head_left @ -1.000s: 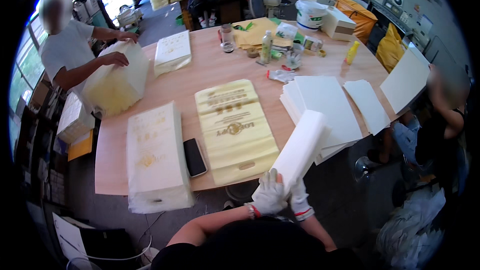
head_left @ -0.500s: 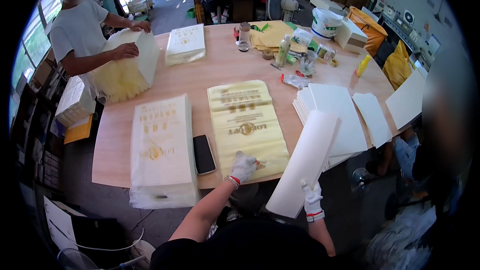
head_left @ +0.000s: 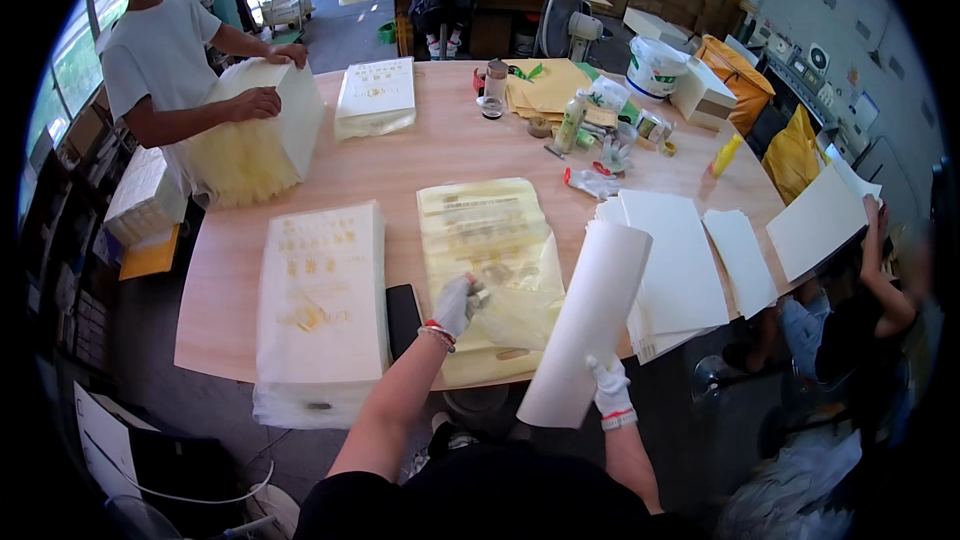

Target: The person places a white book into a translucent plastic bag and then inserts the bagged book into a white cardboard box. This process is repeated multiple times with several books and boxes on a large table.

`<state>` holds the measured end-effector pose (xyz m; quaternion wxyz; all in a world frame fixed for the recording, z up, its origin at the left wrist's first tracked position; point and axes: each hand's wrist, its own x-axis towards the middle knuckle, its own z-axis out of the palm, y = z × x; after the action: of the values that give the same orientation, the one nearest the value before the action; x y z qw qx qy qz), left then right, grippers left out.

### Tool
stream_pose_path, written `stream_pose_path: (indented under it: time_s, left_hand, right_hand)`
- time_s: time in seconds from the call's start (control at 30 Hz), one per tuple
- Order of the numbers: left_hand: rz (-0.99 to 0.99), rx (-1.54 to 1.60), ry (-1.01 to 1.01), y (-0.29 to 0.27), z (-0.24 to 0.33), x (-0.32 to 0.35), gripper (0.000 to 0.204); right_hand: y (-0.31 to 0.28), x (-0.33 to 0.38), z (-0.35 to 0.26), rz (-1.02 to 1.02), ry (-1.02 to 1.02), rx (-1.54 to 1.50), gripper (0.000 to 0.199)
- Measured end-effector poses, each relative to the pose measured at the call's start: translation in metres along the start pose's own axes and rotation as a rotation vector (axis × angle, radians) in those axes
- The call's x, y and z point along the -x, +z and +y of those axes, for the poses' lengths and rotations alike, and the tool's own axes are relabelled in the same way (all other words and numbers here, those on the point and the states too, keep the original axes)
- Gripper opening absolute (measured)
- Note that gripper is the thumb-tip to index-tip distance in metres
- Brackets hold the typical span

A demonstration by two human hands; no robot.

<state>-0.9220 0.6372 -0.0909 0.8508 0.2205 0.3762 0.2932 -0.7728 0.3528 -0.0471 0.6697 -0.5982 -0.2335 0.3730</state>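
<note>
My left hand point(head_left: 455, 305), in a white knit glove, is closed with a pinch on the near part of the top clear plastic bag. Its film is lifted and creased there. This bag lies on a yellowish pile of printed plastic bags point(head_left: 470, 202) in front of me. In my gloved right hand point(head_left: 611, 392) is a white paper sheaf point(head_left: 590, 315), bowed lengthwise and tilted over the table's near edge; how many sheets it has I cannot tell. Left of the bags a stack of bagged white paper point(head_left: 325, 290) lies flat, with a dark phone point(head_left: 402, 312) beside it.
White paper stacks point(head_left: 675, 260) lie to the right. Further back are a bottle point(head_left: 570, 123), a glass jar point(head_left: 493, 90), tape rolls, gloves and a white bucket point(head_left: 655, 68). A person point(head_left: 160, 70) at left holds a bundle; another person point(head_left: 860, 290) at right handles white sheets.
My left hand has moved up and left, pulling up the top bag's film. The paper in my right hand has shifted slightly left. The person at right now reaches to the sheets.
</note>
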Motion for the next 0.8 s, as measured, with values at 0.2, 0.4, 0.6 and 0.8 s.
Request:
stream_pose_path:
  time_s: [0.2, 0.4, 0.6, 0.8]
  left_hand:
    - [-0.214, -0.584, 0.077, 0.071, -0.008, 0.009, 0.025]
    - [-0.541, -1.425, 0.917, 0.14, -0.103, 0.103, 0.035]
    - [-0.337, -1.659, 0.778, 0.099, -0.063, 0.092, 0.036]
    - [0.376, -2.182, 1.6, 0.001, -0.039, 0.063, 0.027]
  right_hand:
    - [-0.032, 0.04, -0.04, -0.095, -0.287, 1.226, 0.034]
    - [-0.016, -0.026, -0.004, -0.264, -0.114, 1.551, 0.044]
    - [-0.007, -0.078, 0.025, 0.467, -0.603, 1.144, 0.058]
    - [0.017, -0.136, 0.007, 0.007, 0.121, 1.42, 0.056]
